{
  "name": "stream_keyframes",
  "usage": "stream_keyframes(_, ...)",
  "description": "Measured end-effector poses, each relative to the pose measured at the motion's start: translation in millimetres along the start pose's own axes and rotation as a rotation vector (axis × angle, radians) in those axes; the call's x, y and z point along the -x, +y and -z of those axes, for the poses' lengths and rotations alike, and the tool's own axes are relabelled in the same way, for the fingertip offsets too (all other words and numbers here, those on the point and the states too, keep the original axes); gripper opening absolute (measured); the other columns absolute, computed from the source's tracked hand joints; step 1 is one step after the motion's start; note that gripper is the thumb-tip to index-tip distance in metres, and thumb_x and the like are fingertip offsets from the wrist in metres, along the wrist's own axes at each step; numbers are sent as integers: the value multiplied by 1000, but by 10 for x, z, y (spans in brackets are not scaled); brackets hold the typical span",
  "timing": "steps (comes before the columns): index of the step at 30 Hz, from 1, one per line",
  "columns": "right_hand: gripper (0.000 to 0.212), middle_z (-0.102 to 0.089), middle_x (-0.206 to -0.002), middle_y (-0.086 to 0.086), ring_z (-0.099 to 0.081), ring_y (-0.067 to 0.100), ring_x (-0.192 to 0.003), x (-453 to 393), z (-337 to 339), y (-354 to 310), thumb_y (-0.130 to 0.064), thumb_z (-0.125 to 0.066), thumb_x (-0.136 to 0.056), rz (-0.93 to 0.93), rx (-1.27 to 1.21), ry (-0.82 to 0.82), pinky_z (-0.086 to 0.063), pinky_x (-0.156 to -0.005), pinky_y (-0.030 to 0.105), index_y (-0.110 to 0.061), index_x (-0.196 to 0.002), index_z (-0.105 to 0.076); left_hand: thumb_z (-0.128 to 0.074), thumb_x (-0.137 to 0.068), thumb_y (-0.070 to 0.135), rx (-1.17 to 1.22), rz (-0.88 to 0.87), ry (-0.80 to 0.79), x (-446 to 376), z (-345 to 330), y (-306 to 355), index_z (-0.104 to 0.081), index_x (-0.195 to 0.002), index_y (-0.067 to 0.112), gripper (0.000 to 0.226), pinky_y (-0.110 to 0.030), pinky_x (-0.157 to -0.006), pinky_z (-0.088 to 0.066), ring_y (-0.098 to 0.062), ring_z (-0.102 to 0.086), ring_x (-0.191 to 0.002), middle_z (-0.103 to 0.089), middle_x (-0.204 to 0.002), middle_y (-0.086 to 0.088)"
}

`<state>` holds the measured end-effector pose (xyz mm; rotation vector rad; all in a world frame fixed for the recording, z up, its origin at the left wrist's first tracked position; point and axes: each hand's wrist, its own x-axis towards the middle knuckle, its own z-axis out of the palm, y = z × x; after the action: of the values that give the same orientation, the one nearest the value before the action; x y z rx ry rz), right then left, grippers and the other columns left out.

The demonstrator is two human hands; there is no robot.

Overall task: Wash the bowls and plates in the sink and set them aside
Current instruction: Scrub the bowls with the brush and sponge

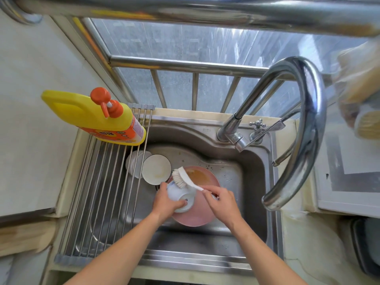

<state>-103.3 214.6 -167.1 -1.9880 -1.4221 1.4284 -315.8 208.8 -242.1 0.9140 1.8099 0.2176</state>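
Observation:
My left hand (pixel 167 203) grips a small white bowl (pixel 181 197), turned on its side over the steel sink (pixel 255 167). My right hand (pixel 221 200) holds the handle of a white dish brush (pixel 184 178), whose bristles lie against the bowl's upper edge. Under both hands a pink plate (pixel 197 217) holds brownish water. A white bowl with a dark rim (pixel 156 169) stands left of the plate, and another white dish (pixel 133 163) sits partly hidden under the rack.
A roll-up steel drying rack (pixel 98 194) covers the sink's left part, with a yellow detergent bottle (pixel 92 118) lying at its far end. A curved chrome faucet (pixel 296 112) arches over the sink's right side. Window bars run behind.

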Motion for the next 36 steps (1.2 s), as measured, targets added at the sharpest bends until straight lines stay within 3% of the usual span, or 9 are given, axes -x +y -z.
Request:
stream_keyframes(3,23,-74,-98,-8,-67,6,-100,3,73,17,-23,-60,-98,-93,77,63,-40,-71,7,-19,-109,-80,-89,-39,48,-21,-38,0,20,28,-13,-40,-97,29,78,-47,-80,-56,-23,-63,-93,-61,-105,2)
stream_keyframes(8,23,-74,-93,-12,-61,-19,-84,48,96,-169,-18,-58,-100,-38,54,-57,-37,-66,-1,-18,-106,-80,-91,-40,45,0,-62,37,46,11,17,-41,-99,29,78,-46,-80,-56,-23,-61,-96,-59,-107,1)
stream_keyframes(11,27,-76,-95,0,-68,7,-92,-12,111,-147,-26,-54,-99,-99,103,10,-36,-61,4,-18,-102,-80,-95,-47,37,14,-67,105,66,-23,36,-41,-99,25,76,-41,-75,-55,-26,-60,-95,-57,-108,-2)
stream_keyframes(14,25,-76,-99,-10,-63,0,-84,-28,123,-230,-19,-56,-101,-42,81,-63,-40,-67,4,-17,-108,-80,-94,-56,31,108,-1,202,42,-65,43,-39,-105,22,75,-42,-78,-56,-30,-61,-98,-58,-110,-6)
stream_keyframes(17,29,-74,-96,15,-64,22,-80,-73,100,-207,-18,-51,-99,-59,165,-33,-47,-71,34,-2,-99,-75,-91,-54,44,253,176,233,14,-68,71,-41,-118,16,86,-46,-93,-54,-33,-59,-110,-57,-122,-12)
stream_keyframes(19,30,-69,-97,24,-62,31,-80,-92,77,-145,-17,-50,-98,-95,169,-14,-45,-67,37,4,-99,-71,-90,-54,49,144,246,181,7,-32,52,-42,-129,11,96,-45,-102,-48,-33,-51,-121,-50,-131,-14)
stream_keyframes(26,26,-77,-91,-11,-64,8,-86,-45,22,-307,-22,-56,-99,-33,118,-58,-42,-65,8,-29,-105,-81,-92,-56,18,-132,0,85,-4,104,156,-35,-130,29,94,-39,-91,-53,-30,-53,-107,-35,-123,-5)
stream_keyframes(31,31,-76,-89,7,-68,24,-84,-116,47,-276,-22,-49,-97,-138,227,-4,-54,-72,36,-16,-100,-80,-90,-63,19,-169,17,41,-77,122,258,-31,-118,14,81,-39,-90,-52,-31,-51,-109,-39,-126,-11)
stream_keyframes(36,29,-78,-96,-11,-65,9,-91,-92,51,-387,-26,-53,-97,-47,215,-83,-49,-75,24,-30,-105,-80,-93,-61,23,-83,5,55,-77,164,134,-34,-113,14,79,-34,-78,-50,-27,-55,-105,-51,-120,-10)
